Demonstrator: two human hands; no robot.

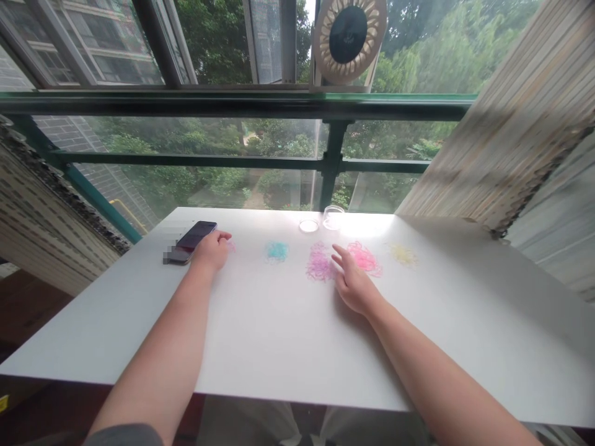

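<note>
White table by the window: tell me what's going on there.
A person has both hands over the table, among loose piles of small coloured pieces. The left hand is beside the phone, at a small pink patch. The right hand is at the purple pile and bright pink pile; whether either hand grips anything is unclear. The blue pile and yellow pile lie apart from both hands.

We look through one head-worn camera, forward and down at our left hand (211, 252) and right hand (357, 286) across a white desk (283, 347). From close by its near edge, we face a window (195, 133).
</note>
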